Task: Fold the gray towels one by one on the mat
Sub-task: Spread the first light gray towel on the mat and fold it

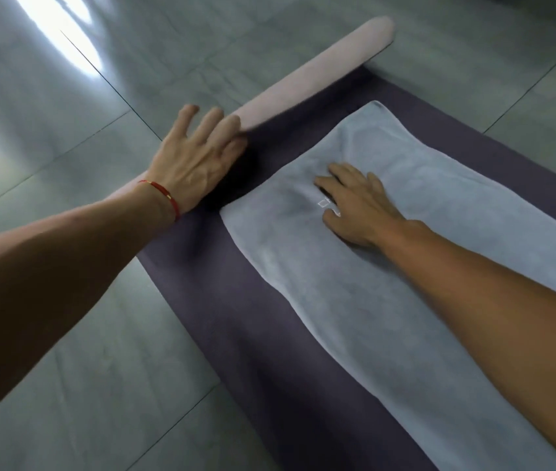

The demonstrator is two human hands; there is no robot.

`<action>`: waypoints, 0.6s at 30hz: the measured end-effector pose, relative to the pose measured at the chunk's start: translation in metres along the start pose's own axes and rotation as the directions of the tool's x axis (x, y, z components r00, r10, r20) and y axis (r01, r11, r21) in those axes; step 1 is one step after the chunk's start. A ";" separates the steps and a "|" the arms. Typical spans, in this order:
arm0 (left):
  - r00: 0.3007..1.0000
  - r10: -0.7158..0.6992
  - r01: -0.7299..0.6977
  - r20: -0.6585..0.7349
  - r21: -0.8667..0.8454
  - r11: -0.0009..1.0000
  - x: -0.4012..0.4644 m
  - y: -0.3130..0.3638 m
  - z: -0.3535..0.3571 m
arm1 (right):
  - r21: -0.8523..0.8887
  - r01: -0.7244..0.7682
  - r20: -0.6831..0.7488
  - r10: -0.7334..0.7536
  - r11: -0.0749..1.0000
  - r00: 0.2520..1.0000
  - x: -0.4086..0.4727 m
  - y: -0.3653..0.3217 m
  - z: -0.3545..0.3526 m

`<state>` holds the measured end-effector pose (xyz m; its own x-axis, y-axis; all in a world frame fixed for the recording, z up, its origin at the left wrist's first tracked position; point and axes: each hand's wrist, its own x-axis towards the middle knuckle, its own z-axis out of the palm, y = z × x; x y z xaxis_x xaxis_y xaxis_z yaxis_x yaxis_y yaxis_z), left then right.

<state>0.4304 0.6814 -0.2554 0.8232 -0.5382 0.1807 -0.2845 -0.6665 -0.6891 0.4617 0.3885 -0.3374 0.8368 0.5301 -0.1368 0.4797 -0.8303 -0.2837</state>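
Observation:
A gray towel (388, 283) lies spread lengthwise on a dark purple mat (236, 334), running from the upper middle to the lower right. My right hand (354, 202) rests flat on the towel near its far end, fingers straight, beside a small white label. My left hand (195, 154), with a red string at the wrist, presses with spread fingers on the rolled pink end of the mat (320, 69), just left of the towel.
Glossy gray floor tiles (83, 334) surround the mat on all sides. A bright glare (59, 25) sits on the floor at the upper left. The towel's near end runs out of view at the lower right.

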 end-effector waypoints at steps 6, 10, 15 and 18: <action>0.723 -0.346 0.306 0.598 0.172 0.936 0.012 -0.021 0.015 | -0.088 -0.004 0.056 0.009 0.996 0.998 -0.004 -0.036 -0.004; 0.414 -0.247 0.648 0.876 -0.094 0.756 0.025 -0.015 0.025 | -0.080 -0.076 0.090 0.083 0.994 0.992 0.012 -0.054 -0.004; 0.330 -0.116 0.806 0.937 -0.215 0.552 0.023 0.006 0.052 | -0.107 -0.123 0.166 0.140 0.987 0.976 0.037 -0.044 0.001; 0.359 -0.107 0.853 0.927 -0.279 0.441 0.009 0.010 0.078 | -0.129 -0.152 0.115 0.166 0.980 0.979 0.038 -0.037 0.010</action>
<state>0.4738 0.7098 -0.3156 0.7814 0.3565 -0.5121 0.4397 -0.8969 0.0466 0.4730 0.4412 -0.3415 0.8692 0.4007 -0.2899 0.3773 -0.9162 -0.1351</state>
